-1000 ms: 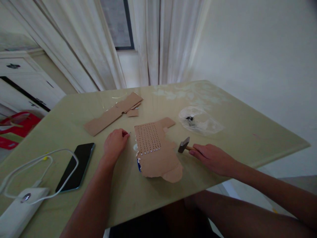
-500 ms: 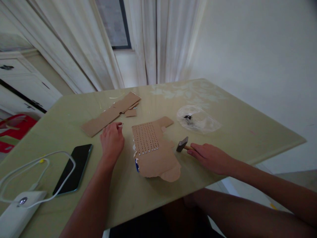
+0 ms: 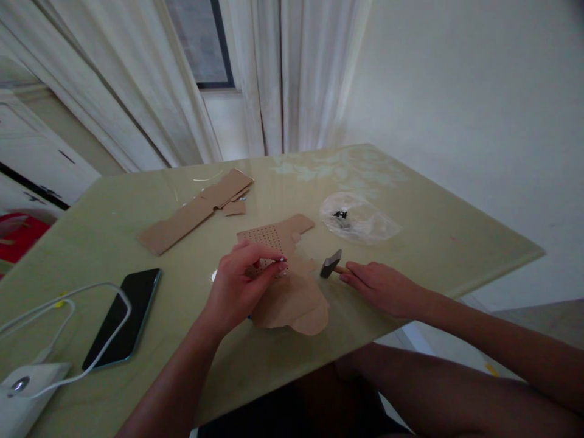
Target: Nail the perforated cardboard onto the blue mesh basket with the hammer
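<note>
Step in hand, by my reading: setting small pin into brown perforated cardboard sheet (image 3: pixel 292 286), mid-counter (image 3: pixel 438 243). Left hand (image 3: pixel 237 289) over hole grid – fingers (image 3: pixel 269 266) pinched; content too small to tell. Right hand (image 3: pixel 385 289) closed on small dark-headed hammer (image 3: pixel 330 265), head resting just beside sheet. Next move calls for steady pin, light tap.

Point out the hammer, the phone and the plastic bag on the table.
hammer (image 3: pixel 330 264): head view, on its dark metal head, beside the right hand.
phone (image 3: pixel 122 316): head view, on the middle of its black screen.
plastic bag (image 3: pixel 365 222): head view, on the clear film right of the dark bits inside.
</note>
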Motion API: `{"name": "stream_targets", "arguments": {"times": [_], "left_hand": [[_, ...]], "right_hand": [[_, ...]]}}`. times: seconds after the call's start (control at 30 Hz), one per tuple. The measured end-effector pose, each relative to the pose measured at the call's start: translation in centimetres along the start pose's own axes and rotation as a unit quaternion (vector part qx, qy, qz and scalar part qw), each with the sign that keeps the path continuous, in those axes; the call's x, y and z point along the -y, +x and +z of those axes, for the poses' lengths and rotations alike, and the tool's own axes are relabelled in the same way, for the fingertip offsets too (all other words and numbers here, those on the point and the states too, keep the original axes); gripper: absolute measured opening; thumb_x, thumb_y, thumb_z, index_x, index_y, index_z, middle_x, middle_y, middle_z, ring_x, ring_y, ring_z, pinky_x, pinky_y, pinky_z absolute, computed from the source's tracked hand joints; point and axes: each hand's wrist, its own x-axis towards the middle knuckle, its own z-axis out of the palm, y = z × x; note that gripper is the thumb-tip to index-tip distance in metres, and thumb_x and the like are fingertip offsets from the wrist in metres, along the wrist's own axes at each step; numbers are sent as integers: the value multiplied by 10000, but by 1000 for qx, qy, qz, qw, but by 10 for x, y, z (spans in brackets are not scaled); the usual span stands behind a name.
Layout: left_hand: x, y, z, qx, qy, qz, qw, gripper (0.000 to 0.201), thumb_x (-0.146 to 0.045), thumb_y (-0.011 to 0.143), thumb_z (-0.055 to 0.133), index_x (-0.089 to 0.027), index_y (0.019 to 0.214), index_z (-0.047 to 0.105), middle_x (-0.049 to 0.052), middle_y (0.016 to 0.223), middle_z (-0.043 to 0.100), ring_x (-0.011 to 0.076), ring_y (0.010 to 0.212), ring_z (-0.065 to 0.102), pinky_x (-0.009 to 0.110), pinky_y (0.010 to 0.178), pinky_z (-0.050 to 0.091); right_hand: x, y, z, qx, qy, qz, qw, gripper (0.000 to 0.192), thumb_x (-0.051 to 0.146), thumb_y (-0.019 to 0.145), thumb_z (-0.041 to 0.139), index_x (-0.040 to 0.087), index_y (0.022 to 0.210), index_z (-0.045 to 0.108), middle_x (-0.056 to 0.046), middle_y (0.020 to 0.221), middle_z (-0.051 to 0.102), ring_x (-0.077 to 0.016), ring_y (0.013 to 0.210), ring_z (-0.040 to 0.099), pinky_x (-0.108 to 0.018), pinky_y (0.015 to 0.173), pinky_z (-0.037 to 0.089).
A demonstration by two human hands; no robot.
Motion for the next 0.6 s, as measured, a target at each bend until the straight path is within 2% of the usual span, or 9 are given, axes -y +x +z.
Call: {"name": "stream_targets", "arguments": {"times": [0.17,0.43,0.6], "left_hand": [[4,0,1,19,30,-30,999,58,-265,944,813,-266,976,862,-2,772,743,154,675,585,281,640,446],[5,-1,2,50,43,-28,997,57,-288,965,797,-265,992,841,8,843,768,177,767,633,319,720,460],[6,-3,2,59,41,-33,997,72,-293,970,788,-268,1016,837,9,854,768,179,765,636,323,713,455]], "right_hand": [[-2,1,1,-3,10,-6,1000,438,481,1172,340,206,1040,655,-109,845,723,-272,801,713,-345,694,380],[0,1,0,-2,28,-9,1000,440,476,1172,339,201,1028,650,-105,837,713,-257,787,700,-342,697,383],[-2,2,3,-1,26,-11,1000,452,483,1172,326,202,1031,652,-106,844,718,-252,777,697,-340,697,384]]}}
